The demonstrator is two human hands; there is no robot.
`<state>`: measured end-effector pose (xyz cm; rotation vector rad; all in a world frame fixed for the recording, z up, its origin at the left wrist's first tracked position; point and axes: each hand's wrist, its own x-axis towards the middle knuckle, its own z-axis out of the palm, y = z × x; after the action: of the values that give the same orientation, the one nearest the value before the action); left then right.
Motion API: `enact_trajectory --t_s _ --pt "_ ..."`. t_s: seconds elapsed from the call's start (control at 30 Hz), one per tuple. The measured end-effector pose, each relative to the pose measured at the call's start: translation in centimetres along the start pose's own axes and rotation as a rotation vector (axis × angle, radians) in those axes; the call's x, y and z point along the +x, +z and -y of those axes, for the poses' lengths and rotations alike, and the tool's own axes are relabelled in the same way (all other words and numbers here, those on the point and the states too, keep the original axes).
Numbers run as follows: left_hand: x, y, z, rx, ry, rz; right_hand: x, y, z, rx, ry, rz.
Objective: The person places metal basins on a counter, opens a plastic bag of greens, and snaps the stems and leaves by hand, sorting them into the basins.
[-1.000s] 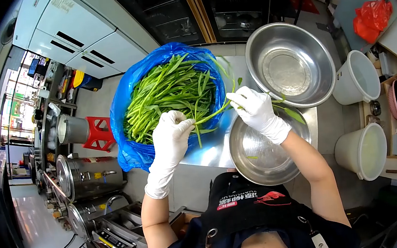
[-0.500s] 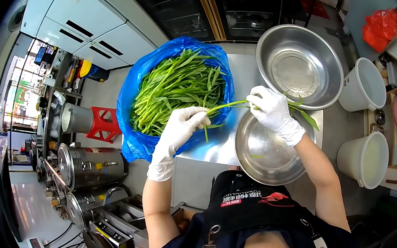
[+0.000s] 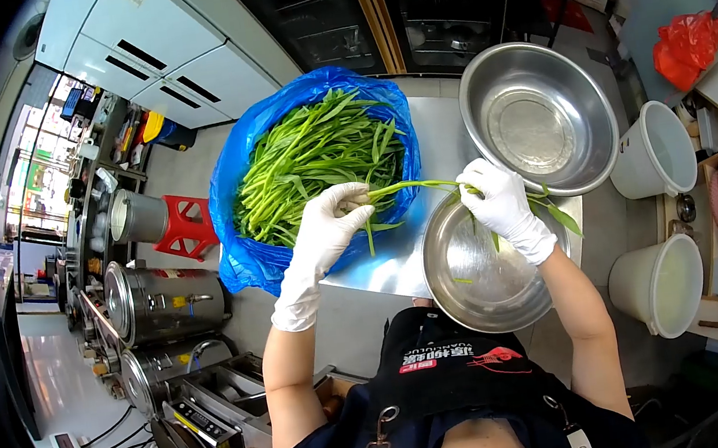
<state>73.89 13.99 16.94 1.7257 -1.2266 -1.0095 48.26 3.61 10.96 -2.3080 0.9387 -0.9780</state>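
In white gloves, my left hand (image 3: 329,226) and my right hand (image 3: 498,203) both pinch a green leafy stem (image 3: 415,184), which looks like water spinach. It spans the gap between them, slightly bowed. Leaves (image 3: 564,217) trail past the right hand over the rim of a shallow steel basin (image 3: 491,297). That basin has a small green piece (image 3: 463,281) on its bottom. Beside my left hand, a pile of the same greens (image 3: 316,154) fills a blue plastic bag (image 3: 244,264).
A deeper steel basin (image 3: 536,129) stands at the far right of the metal table (image 3: 441,126). Two white buckets (image 3: 653,151) are on the right, near a shelf with pans. At left are a red stool (image 3: 185,228) and large steel pots (image 3: 168,299).
My right hand has moved slightly right and down, and the left slightly left. The stem between them now arches more, and leaves hang lower under the right hand.
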Motion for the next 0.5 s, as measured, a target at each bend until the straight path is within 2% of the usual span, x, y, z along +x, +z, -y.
enact_trajectory --t_s 0.03,0.13,0.23,0.5 --pt "-0.1 0.6 -0.1 -0.070 -0.088 -0.035 0.0 0.0 0.1 0.016 0.018 0.007" --pt "0.0 2.2 0.8 -0.325 -0.145 -0.111 -0.2 0.3 0.5 0.045 0.048 0.019" --pt "0.4 3.0 1.8 -0.417 -0.120 -0.152 -0.5 0.6 0.8 0.022 0.033 0.025" --pt "0.4 4.7 1.8 -0.430 -0.099 -0.202 -1.9 1.1 0.5 0.007 0.036 0.060"
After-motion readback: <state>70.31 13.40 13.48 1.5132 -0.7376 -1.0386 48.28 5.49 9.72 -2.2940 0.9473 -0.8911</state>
